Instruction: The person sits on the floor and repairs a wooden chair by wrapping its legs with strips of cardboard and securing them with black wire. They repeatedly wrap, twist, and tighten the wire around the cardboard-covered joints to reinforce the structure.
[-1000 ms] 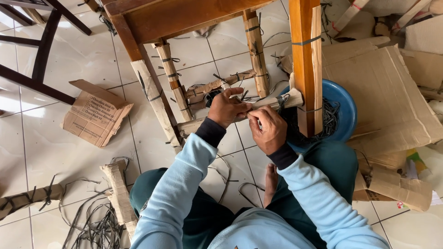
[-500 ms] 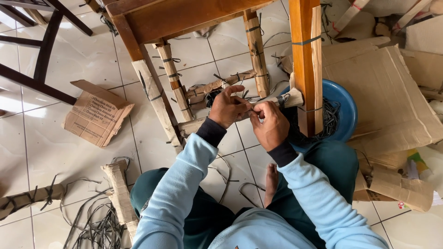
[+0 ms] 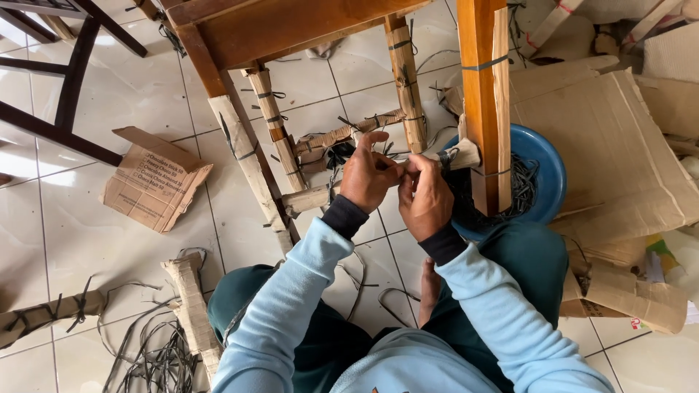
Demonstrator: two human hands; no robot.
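I sit on the floor facing a wooden chair (image 3: 277, 29) whose legs and rungs are wrapped in cardboard strips bound with black straps. My left hand (image 3: 369, 177) and my right hand (image 3: 426, 195) meet on the lower cardboard-wrapped rung (image 3: 313, 198) between two chair legs. Both pinch at the wrapping near the rung's middle; a thin black strap seems to run between the fingers. The thick right leg (image 3: 484, 102) stands just right of my right hand.
A blue basin (image 3: 542, 175) with black strap scraps sits behind the right leg. Flattened cardboard (image 3: 604, 145) lies at right, a folded cardboard piece (image 3: 156, 182) at left. Loose black straps (image 3: 156, 356) and wrapped cardboard rolls (image 3: 191, 306) lie on the tiled floor. A dark chair frame (image 3: 65, 87) stands upper left.
Both hands stayed on the rung. My fingers shifted slightly, the right hand closing in toward the left.
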